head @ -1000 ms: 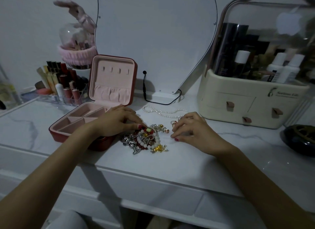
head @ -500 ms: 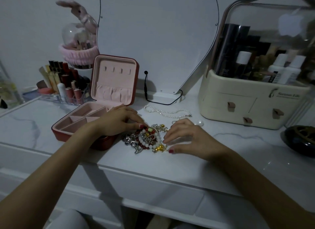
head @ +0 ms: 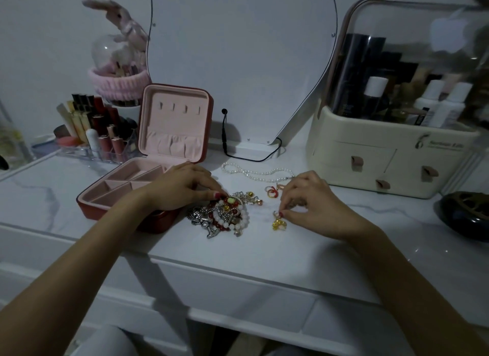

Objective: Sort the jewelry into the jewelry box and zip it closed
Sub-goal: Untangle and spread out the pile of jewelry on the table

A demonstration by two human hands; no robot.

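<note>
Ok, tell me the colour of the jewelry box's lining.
Pale pink lining inside the jewelry box, dark red outside; the head view shows it.

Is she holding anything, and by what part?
The right hand pinches the gold charm by its top loop. The left hand touches the jewelry pile with its fingertips; a grip cannot be told.

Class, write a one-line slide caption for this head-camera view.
Right hand pinches a gold charm beside tangled bracelets held by left hand; jewelry box open.

Cream cosmetics organizer (head: 375, 154), lipstick rack (head: 92, 133), plush rabbit (head: 124, 22), mirror (head: 238, 51).
</note>
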